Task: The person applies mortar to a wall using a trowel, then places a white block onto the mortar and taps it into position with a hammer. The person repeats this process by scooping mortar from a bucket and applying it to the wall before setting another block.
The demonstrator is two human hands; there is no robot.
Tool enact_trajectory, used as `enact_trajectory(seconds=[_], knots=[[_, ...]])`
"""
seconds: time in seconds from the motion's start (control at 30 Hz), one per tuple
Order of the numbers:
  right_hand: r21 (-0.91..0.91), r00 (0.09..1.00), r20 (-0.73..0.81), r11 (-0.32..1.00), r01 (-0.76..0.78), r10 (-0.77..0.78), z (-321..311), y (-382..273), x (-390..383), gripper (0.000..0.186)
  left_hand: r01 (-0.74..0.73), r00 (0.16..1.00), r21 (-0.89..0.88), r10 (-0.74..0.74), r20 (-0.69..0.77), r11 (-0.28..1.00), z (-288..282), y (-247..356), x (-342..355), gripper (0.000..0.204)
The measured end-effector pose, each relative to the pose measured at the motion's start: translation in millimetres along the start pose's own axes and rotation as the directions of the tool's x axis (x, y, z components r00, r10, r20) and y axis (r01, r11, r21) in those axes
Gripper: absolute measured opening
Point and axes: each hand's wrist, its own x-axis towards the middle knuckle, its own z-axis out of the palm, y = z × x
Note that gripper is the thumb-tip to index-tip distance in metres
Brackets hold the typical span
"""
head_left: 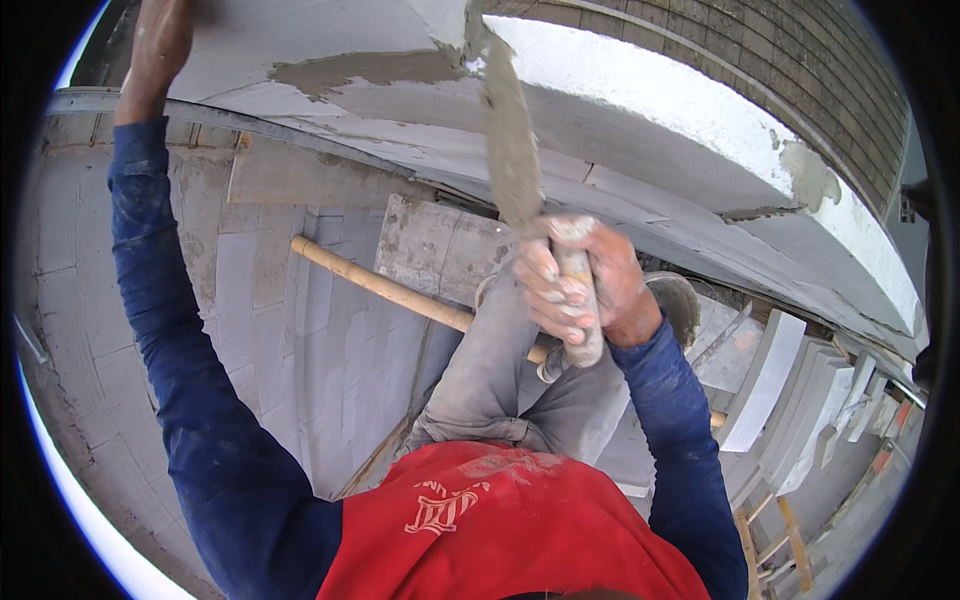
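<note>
My right hand [610, 275] is wrapped round the pale handle of a trowel [513, 140] whose narrow blade is coated with grey mortar. The blade points away from me, and its tip is at the end of a white block [640, 85] on top of the wall. Wet mortar [365, 72] is smeared on the wall face left of the tip, and a lump clings to the block's end. At the upper left my left hand [160, 45] reaches up by the wall top. Its fingers are cut off by the picture's edge.
Below me, a bamboo pole [380, 282] crosses beside a mortar-stained board [440, 245]. A bucket [680, 300] stands past my right wrist. Pale blocks [800, 410] are stacked at right, above a wooden ladder-like frame [795, 545]. Roof tiles [790, 60] lie beyond the wall.
</note>
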Motion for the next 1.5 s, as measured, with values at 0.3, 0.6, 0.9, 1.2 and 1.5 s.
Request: enact_trajectory(seconds=[0.3,0.6,0.9,1.2,1.5], knots=[[-0.322,0.677,-0.734,0.850,-0.416,0.054,104.3,35.9,-213.1,0.017,-0.040,0.988,0.112,0.023,0.154,0.993,-15.5,24.6,11.4,0.087],[-0.484,0.600,-0.799,0.620,-0.617,-0.026,266.5,-36.7,-215.9,0.021,0.077,0.971,0.083,-0.093,0.220,0.994,-23.4,43.4,25.6,0.072],[-0.661,0.666,-0.711,0.540,-0.521,-0.226,330.0,-149.9,-126.0,0.029,0.099,0.965,0.077,-0.114,0.235,0.992,-27.8,55.5,30.8,0.070],[-0.854,0.743,-0.482,0.060,-0.516,-0.464,305.7,-170.4,28.2,0.027,0.188,0.964,-0.022,-0.180,0.196,0.982,-25.9,49.8,30.5,0.069],[-0.529,0.830,-0.172,-0.661,-0.532,-0.530,259.6,-141.8,100.3,0.014,0.171,0.965,-0.046,-0.158,0.209,0.984,-34.4,36.4,33.0,0.048]])
